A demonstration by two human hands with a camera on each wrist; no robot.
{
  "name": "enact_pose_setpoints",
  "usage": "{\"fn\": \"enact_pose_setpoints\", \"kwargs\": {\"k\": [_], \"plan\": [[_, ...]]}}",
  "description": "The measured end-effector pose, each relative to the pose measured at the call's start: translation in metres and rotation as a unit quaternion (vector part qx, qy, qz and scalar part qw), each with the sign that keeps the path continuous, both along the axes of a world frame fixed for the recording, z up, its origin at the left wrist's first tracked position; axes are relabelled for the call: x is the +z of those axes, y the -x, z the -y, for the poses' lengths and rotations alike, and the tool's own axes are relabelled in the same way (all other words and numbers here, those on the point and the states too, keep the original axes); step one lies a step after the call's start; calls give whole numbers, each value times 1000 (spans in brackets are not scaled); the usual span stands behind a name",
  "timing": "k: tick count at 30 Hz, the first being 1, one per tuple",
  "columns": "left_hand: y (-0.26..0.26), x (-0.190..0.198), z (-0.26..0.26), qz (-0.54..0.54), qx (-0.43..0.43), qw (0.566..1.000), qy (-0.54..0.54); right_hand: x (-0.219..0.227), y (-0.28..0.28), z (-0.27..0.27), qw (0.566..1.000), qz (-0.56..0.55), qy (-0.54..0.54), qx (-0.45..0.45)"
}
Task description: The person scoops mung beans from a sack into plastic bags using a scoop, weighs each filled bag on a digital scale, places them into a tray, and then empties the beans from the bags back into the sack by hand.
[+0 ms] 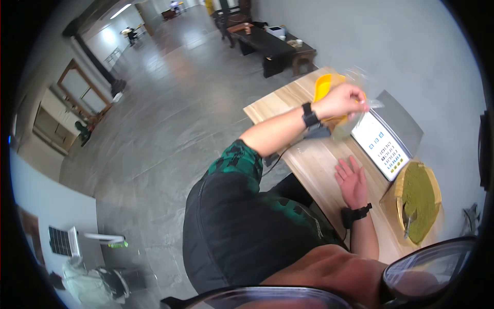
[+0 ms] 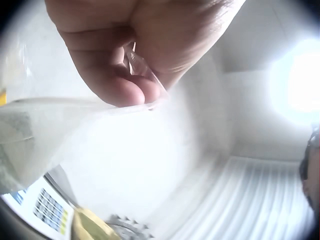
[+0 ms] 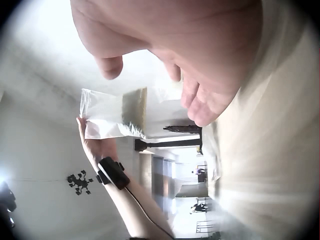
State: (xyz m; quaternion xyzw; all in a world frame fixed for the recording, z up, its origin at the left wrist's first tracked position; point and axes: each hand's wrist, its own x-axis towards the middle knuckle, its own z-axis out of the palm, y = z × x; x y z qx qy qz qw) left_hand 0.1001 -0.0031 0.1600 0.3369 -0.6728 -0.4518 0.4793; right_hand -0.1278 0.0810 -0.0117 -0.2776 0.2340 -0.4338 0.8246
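Note:
My left hand [image 1: 342,102] pinches the top edge of a clear bag [image 1: 341,130] between thumb and fingers, above the table. In the left wrist view the thumb and fingertips of the left hand [image 2: 115,55] meet on the film of the bag [image 2: 35,135]. From the right wrist the bag [image 3: 107,112] shows greenish contents at one end. My right hand [image 1: 353,181] holds nothing, palm up, fingers apart, over the wooden table beside a white keypad panel [image 1: 378,144]. Close up, the right hand [image 3: 175,50] has its fingers loosely extended.
A yellow-edged sack [image 1: 422,201] of green powder, with a metal scoop [image 1: 408,224] in it, stands near the right hand. A yellow container [image 1: 323,86] is behind the left hand. A grey wall runs along the table [image 1: 321,165]; a dark low table [image 1: 262,45] stands farther off.

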Motion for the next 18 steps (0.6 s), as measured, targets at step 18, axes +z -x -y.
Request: {"fn": "enact_pose_setpoints", "kwargs": {"k": [18], "plan": [[92, -87, -103, -145, -341, 906, -203, -15, 79, -118, 935, 154, -151, -280]]}}
